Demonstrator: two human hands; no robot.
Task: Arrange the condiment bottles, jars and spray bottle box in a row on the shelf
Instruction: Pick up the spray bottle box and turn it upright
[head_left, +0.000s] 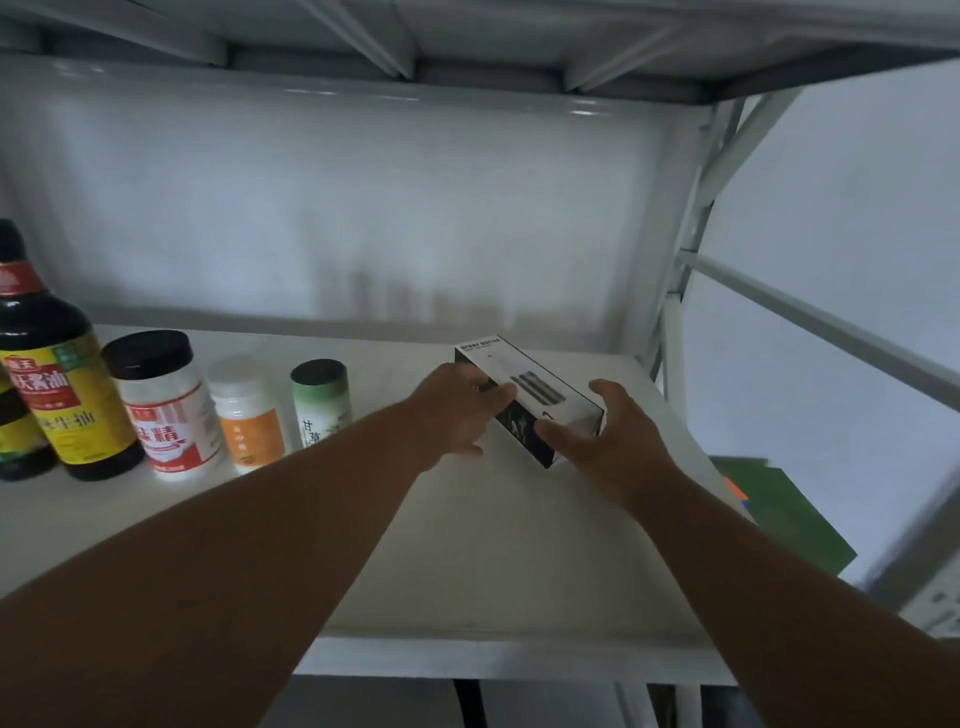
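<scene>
box (524, 395) reads "spray bottle"; jar (171, 410) "味精".

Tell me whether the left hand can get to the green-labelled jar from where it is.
Probably yes. The left hand holds the box just right of the green-labelled jar, with bare shelf between them.
</scene>
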